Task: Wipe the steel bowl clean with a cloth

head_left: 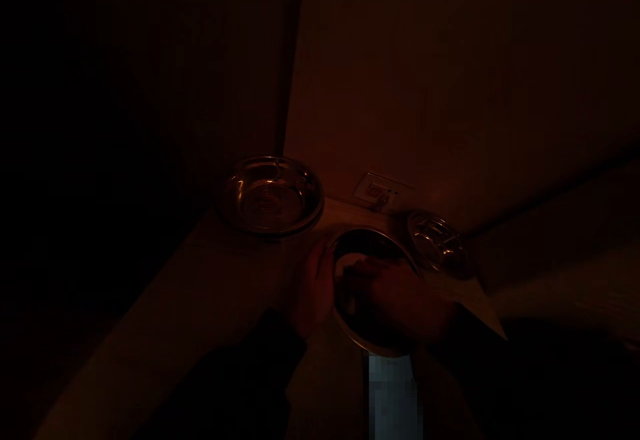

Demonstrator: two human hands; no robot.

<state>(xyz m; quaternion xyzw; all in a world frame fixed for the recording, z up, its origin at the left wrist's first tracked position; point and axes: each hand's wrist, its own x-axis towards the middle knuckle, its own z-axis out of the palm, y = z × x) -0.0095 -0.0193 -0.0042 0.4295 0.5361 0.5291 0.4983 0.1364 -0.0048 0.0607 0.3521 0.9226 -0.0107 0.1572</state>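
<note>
The scene is very dark. A round metal bowl [367, 231] stands on the table in front of me. My left hand [313, 290] holds it from the left, the fingers along its outer wall. Inside the bowl is my right hand [403, 293], fingers curled down beside a pale lump [353, 265] that may be dough. Shadow hides the fingertips and most of the bowl's inside, so what the fingers hold cannot be made out.
A wide shiny metal dish [270, 227] lies behind my left hand. Another metal dish [437, 243] sits at the back right, by the wall. A socket plate [383, 190] is on the wall. Below the bowl, a bright pixelated panel [395, 400] shows.
</note>
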